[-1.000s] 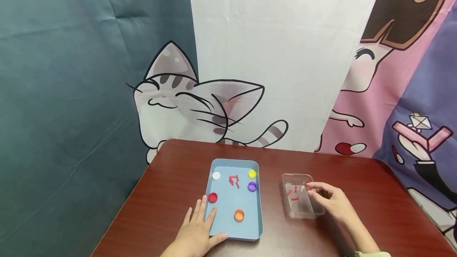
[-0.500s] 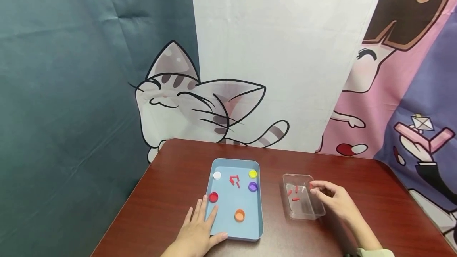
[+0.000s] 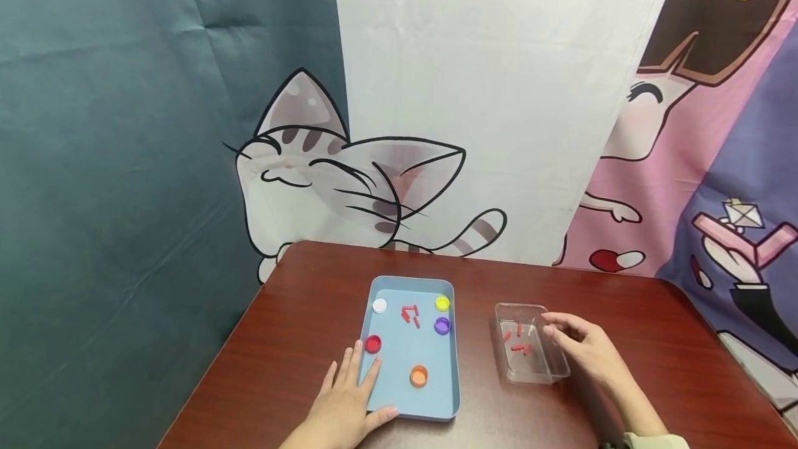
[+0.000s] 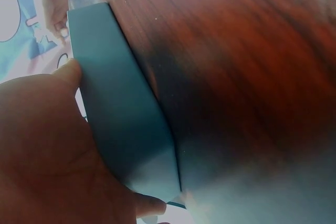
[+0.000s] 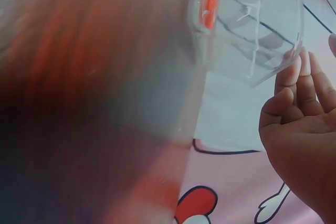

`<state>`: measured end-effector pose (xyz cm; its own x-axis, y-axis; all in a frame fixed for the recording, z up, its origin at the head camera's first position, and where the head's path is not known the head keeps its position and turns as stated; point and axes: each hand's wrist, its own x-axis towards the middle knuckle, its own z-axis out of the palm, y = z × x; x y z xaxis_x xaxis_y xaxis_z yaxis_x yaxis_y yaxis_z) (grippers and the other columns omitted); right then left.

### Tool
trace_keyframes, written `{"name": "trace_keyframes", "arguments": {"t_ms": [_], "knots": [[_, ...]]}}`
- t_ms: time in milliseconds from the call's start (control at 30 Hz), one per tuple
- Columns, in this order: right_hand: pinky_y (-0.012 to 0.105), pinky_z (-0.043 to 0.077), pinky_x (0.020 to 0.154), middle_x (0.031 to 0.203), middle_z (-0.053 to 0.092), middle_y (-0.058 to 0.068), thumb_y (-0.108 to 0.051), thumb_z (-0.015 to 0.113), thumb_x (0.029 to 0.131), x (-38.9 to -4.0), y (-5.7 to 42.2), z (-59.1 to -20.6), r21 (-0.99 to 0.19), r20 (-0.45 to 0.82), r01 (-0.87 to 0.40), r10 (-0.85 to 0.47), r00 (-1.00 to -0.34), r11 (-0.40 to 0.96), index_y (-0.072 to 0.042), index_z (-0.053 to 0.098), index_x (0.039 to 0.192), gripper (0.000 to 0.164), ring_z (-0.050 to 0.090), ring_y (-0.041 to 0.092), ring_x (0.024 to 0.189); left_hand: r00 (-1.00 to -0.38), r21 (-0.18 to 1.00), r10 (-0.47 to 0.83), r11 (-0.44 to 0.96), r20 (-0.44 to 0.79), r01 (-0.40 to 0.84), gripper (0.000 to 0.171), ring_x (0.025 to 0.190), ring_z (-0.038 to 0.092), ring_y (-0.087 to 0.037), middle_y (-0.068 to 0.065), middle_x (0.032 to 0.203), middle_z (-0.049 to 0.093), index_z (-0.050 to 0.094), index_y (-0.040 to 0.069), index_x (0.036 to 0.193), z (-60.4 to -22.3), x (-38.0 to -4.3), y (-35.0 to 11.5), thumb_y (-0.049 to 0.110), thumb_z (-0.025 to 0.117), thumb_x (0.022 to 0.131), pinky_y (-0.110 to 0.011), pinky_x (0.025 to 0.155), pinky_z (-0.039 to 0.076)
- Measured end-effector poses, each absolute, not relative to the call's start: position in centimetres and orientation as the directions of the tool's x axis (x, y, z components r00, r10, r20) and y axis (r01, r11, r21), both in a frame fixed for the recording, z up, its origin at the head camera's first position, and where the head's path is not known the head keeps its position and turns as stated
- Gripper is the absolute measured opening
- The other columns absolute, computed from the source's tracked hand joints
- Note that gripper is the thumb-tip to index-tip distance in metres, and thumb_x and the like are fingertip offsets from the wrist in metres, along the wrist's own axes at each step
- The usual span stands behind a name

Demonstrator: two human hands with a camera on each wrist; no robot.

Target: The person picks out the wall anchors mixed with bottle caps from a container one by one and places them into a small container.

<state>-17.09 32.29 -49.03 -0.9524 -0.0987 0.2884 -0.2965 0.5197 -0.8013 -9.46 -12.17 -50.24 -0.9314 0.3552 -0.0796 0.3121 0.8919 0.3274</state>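
left hand (image 3: pixel 345 400): fingers spread, resting on the blue tray's (image 3: pixel 405 402) near left edge
right hand (image 3: pixel 589 348): thumb and forefinger slightly parted at the clear box's (image 3: pixel 535 368) right rim
red pieces (image 3: pixel 517 348): four lying in the box, a cluster in the tray
box: on the table (image 3: pixel 268 352), beside the tray
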Motion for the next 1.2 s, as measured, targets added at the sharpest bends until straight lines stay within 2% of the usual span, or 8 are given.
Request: {"name": "trace_keyframes", "arguments": {"t_ms": [300, 467, 567, 700, 833, 967, 1067, 1200], "knots": [[0.024, 0.049, 0.066, 0.091, 0.069, 0.005, -0.013, 0.070, 0.096, -18.3, 28.8, -47.4, -0.822, 0.288, -0.339, -0.179, -0.941, 0.458, 0.000, 0.069, 0.122, 0.029, 0.061, 0.009, 0.077, -0.932, 0.326, 0.350, 0.895, -0.091, 0.304, 0.091, 0.151, 0.018, -0.048, -0.026, 0.166, 0.014, 0.041, 0.010, 0.155, -50.1, -9.4, -12.1, 0.076, 0.047, 0.091, -0.068, 0.115, 0.018], [0.025, 0.052, 0.067, 0.097, 0.070, 0.012, -0.016, 0.071, 0.096, -19.5, 26.5, -47.1, -0.846, 0.252, -0.331, -0.234, -0.939, 0.417, -0.008, 0.069, 0.123, 0.028, 0.064, 0.018, 0.081, -0.932, 0.328, 0.349, 0.895, -0.093, 0.302, 0.091, 0.151, 0.018, -0.048, -0.026, 0.166, 0.014, 0.041, 0.010, 0.155, -50.0, -9.2, -12.2, 0.075, 0.046, 0.092, -0.068, 0.115, 0.018], [0.026, 0.053, 0.070, 0.101, 0.070, 0.008, -0.019, 0.072, 0.096, -20.0, 25.3, -47.0, -0.852, 0.227, -0.314, -0.245, -0.943, 0.420, -0.013, 0.070, 0.123, 0.028, 0.064, 0.021, 0.085, -0.936, 0.323, 0.342, 0.898, -0.081, 0.299, 0.090, 0.151, 0.019, -0.048, -0.026, 0.166, 0.015, 0.042, 0.010, 0.154, -50.0, -9.2, -12.2, 0.075, 0.047, 0.092, -0.068, 0.115, 0.018], [0.034, 0.056, 0.062, 0.101, 0.068, 0.006, -0.023, 0.074, 0.095, -20.3, 24.1, -46.9, -0.873, 0.176, -0.265, -0.242, -0.954, 0.409, -0.016, 0.071, 0.123, 0.029, 0.062, 0.026, 0.080, -0.937, 0.329, 0.343, 0.895, -0.074, 0.301, 0.091, 0.150, 0.019, -0.048, -0.026, 0.166, 0.016, 0.043, 0.010, 0.154, -50.1, -9.3, -12.1, 0.076, 0.047, 0.091, -0.069, 0.115, 0.019], [0.034, 0.054, 0.058, 0.101, 0.068, 0.007, -0.026, 0.074, 0.094, -20.5, 23.1, -47.2, -0.885, 0.172, -0.263, -0.255, -0.952, 0.385, -0.014, 0.071, 0.123, 0.031, 0.062, 0.025, 0.080, -0.937, 0.326, 0.344, 0.895, -0.069, 0.304, 0.092, 0.151, 0.019, -0.048, -0.025, 0.166, 0.015, 0.042, 0.011, 0.155, -50.2, -9.4, -12.0, 0.077, 0.047, 0.091, -0.069, 0.115, 0.019], [0.026, 0.052, 0.067, 0.103, 0.071, 0.005, -0.027, 0.075, 0.093, -20.9, 21.9, -47.5, -0.881, 0.166, -0.265, -0.268, -0.949, 0.391, -0.011, 0.071, 0.122, 0.033, 0.062, 0.015, 0.085, -0.937, 0.316, 0.341, 0.899, -0.070, 0.304, 0.092, 0.151, 0.019, -0.048, -0.025, 0.166, 0.016, 0.042, 0.011, 0.155, -50.2, -9.3, -12.1, 0.077, 0.047, 0.091, -0.068, 0.115, 0.018], [0.026, 0.053, 0.074, 0.108, 0.073, 0.007, -0.026, 0.075, 0.093, -21.1, 21.0, -47.7, -0.885, 0.155, -0.261, -0.285, -0.946, 0.385, -0.007, 0.071, 0.122, 0.035, 0.063, 0.014, 0.089, -0.937, 0.317, 0.340, 0.899, -0.074, 0.302, 0.092, 0.150, 0.019, -0.048, -0.025, 0.165, 0.017, 0.043, 0.011, 0.154, -50.2, -9.3, -12.1, 0.077, 0.047, 0.090, -0.069, 0.115, 0.018], [0.026, 0.054, 0.077, 0.111, 0.072, 0.010, -0.023, 0.074, 0.094, -21.4, 19.8, -47.7, -0.894, 0.146, -0.253, -0.292, -0.945, 0.369, -0.004, 0.070, 0.123, 0.035, 0.063, 0.016, 0.091, -0.938, 0.320, 0.341, 0.898, -0.070, 0.303, 0.091, 0.150, 0.019, -0.048, -0.025, 0.165, 0.017, 0.043, 0.011, 0.154, -50.1, -9.2, -12.1, 0.076, 0.048, 0.091, -0.069, 0.115, 0.018]]}}
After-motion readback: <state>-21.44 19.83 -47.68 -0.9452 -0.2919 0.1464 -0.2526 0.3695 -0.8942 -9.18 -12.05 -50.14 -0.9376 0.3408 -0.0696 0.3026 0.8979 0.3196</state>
